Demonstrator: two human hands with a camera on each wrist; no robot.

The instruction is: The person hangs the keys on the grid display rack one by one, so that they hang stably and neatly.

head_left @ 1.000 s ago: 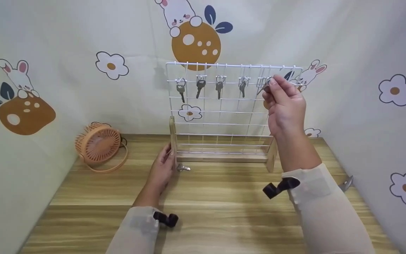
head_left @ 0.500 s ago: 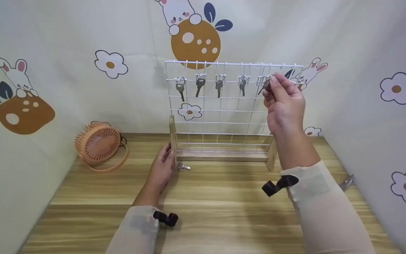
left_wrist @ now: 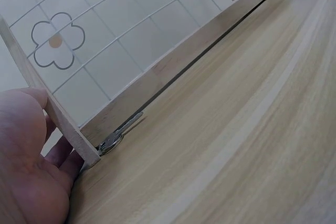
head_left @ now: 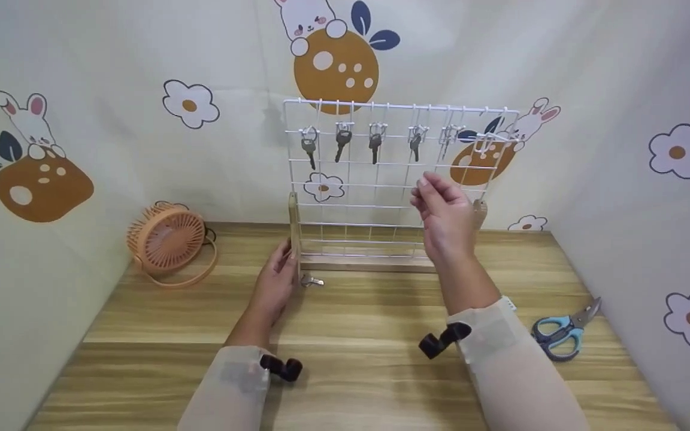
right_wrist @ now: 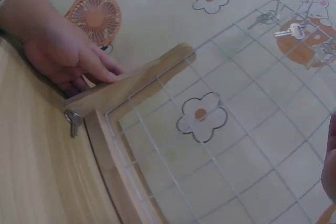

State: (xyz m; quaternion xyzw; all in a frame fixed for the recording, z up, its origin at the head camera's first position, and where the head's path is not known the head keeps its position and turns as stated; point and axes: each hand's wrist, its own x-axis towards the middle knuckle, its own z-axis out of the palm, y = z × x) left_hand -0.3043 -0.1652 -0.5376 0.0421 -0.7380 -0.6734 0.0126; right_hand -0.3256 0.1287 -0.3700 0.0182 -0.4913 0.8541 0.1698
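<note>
A white wire grid rack on a wooden stand faces me in the head view. My left hand grips the stand's left wooden leg, thumb on one side and fingers on the other, as the left wrist view also shows. Several keys hang from hooks along the upper grid; the rightmost key is thin from this angle. In front of the grid, below the keys, is my right hand, thumb near its bent fingers, with nothing visible between them. Another key lies on the table beside the left leg.
An orange fan stands at the back left of the wooden table. Scissors with blue and black handles lie at the right edge. A bare hook sits at the grid's upper right. Patterned cloth surrounds the table.
My right hand has let go of the rightmost key, which now hangs on its hook, and has moved down and left. The scissors have come into view. The left hand stays on the leg.
</note>
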